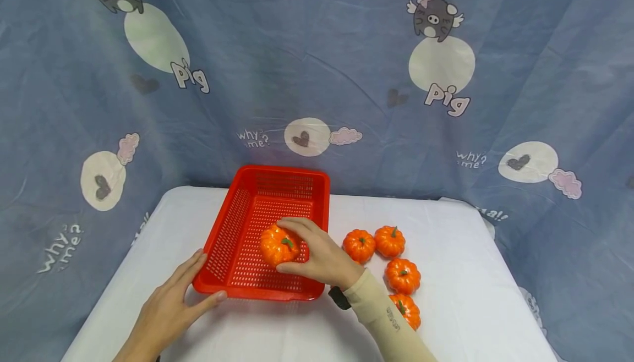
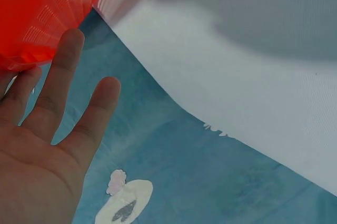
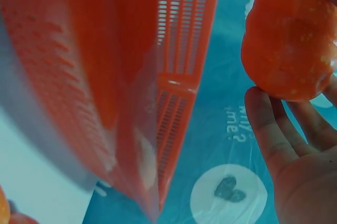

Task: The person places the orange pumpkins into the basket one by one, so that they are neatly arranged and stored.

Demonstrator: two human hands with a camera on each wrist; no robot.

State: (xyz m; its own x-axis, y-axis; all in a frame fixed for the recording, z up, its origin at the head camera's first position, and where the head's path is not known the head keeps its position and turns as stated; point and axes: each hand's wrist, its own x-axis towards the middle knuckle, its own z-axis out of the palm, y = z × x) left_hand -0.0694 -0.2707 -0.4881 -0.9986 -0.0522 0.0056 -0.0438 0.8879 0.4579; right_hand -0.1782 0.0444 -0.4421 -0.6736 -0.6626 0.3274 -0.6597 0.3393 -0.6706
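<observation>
Grasping an orange pumpkin [image 1: 275, 247] between curved fingers and thumb, the right hand [image 1: 317, 252] reaches in from 4 o'clock, as we face the red plastic basket [image 1: 264, 294]. We see the pumpkin held over the basket, near its middle, green stem upward. A dark band [image 1: 339, 298] circles the right wrist, just below a cream sleeve [image 1: 371, 301].

At the basket's 8 o'clock corner, we find the left hand [image 1: 170, 301], relaxed and grasping nothing: its fingers are straight and spread, with fingertips touching the rim.

Four more pumpkins lie on the white tabletop [image 1: 460, 285]. We count two side by side at 3 o'clock, the nearer [image 1: 359, 245] just beside the other [image 1: 389, 241], then a third [image 1: 403, 275] between 3 and 4, and a fourth [image 1: 407, 311] at 4, partly behind the sleeve. Toward 12 o'clock we see a blue curtain [image 1: 277, 76] printed with cartoon pigs.
</observation>
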